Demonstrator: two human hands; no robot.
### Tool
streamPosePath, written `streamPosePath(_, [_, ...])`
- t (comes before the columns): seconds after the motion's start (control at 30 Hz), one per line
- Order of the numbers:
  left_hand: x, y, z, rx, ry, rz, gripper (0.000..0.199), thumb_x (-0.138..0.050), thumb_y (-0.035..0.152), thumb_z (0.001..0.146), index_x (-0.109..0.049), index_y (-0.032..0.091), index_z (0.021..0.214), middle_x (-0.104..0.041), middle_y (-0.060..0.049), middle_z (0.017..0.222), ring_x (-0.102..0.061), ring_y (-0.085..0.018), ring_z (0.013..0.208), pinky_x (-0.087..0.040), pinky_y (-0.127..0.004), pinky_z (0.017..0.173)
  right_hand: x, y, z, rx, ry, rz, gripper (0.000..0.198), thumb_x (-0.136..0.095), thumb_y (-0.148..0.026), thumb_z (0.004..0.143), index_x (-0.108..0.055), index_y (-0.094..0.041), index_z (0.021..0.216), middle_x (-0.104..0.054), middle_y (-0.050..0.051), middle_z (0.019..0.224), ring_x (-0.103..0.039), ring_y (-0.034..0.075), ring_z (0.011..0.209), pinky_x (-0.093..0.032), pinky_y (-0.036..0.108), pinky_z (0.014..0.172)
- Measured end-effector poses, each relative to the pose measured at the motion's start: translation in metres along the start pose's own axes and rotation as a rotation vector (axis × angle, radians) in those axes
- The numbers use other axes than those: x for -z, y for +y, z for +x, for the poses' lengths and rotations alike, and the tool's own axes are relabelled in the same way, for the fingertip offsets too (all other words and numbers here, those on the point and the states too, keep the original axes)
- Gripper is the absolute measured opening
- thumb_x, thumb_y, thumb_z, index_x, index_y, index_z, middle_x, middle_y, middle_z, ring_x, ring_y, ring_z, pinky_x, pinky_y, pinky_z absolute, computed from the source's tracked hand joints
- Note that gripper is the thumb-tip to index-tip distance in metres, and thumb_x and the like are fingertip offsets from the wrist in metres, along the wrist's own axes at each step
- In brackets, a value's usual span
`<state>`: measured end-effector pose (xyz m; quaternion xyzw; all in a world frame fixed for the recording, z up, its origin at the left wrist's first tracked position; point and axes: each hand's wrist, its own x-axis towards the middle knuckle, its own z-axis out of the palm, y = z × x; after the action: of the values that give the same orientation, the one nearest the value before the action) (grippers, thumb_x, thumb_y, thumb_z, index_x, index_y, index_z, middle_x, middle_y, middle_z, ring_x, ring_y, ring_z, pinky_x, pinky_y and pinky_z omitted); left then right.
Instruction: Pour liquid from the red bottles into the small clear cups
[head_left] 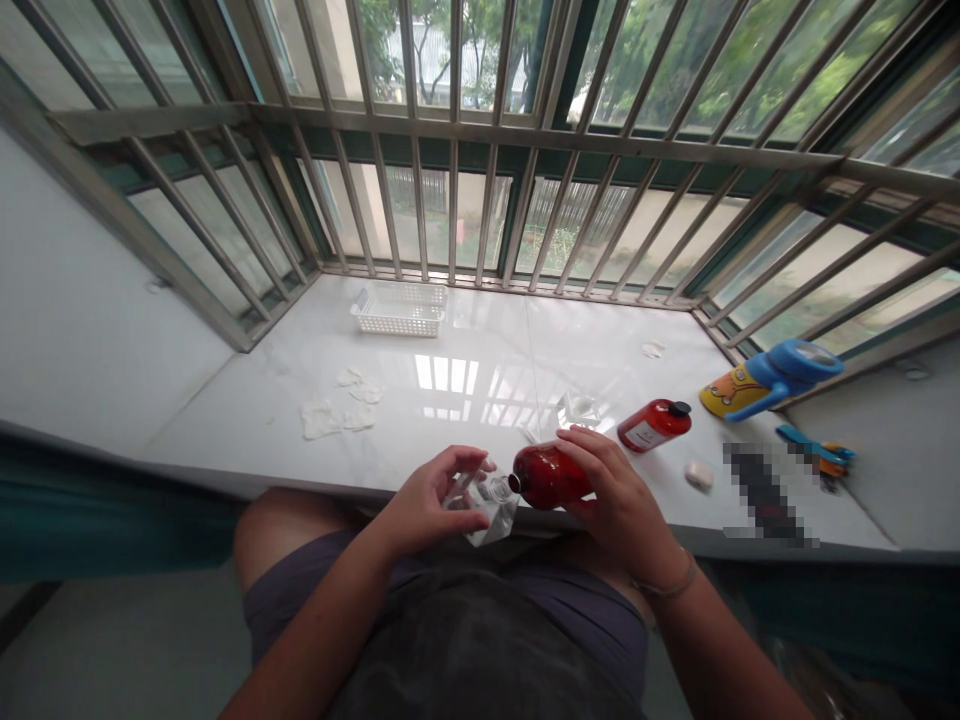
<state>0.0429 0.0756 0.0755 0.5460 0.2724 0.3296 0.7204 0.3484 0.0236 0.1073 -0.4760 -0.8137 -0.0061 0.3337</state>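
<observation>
Left hand (439, 505) is pinching a clear container (489, 512), thumb and fingers pressing opposite sides, seemingly steadying it while leaving the neck exposed. Right hand (611, 485) is gripping a red bottle (551, 476) around its body, holding it tilted sideways; its dark mouth is facing the clear neck closely, contact uncertain, presumably for lining up both openings. Both vessels are sitting at the bench (247, 415)'s front edge, over the lap.

Counting: two red bottles are showing; the second (652, 426), wearing a black cap, is waiting on the bench beyond the right hand, probably within easy reach. One white basket (399, 326) is sitting near the window bars; one blue-and-yellow flask (772, 378) is occupying the right side. White scraps (321, 420) are lying left, overlapping, defying an exact count.
</observation>
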Motion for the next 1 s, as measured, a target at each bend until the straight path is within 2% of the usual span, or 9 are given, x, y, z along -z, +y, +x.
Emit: streamPosePath(1.0, [0.0, -0.008, 0.001, 0.003, -0.006, -0.027, 0.075, -0.099, 0.028, 0.074, -0.06, 0.024, 0.138, -0.065, -0.015, 0.142, -0.059, -0.034, 0.139, -0.049, -0.044, 0.109, 0.017, -0.003, 0.016, 0.104, -0.06, -0.135, 0.058, -0.069, -0.014, 0.099, -0.053, -0.025, 0.154, -0.065, 0.014, 0.145, -0.057, 0.036, 0.14, -0.056, 0.059, 0.111])
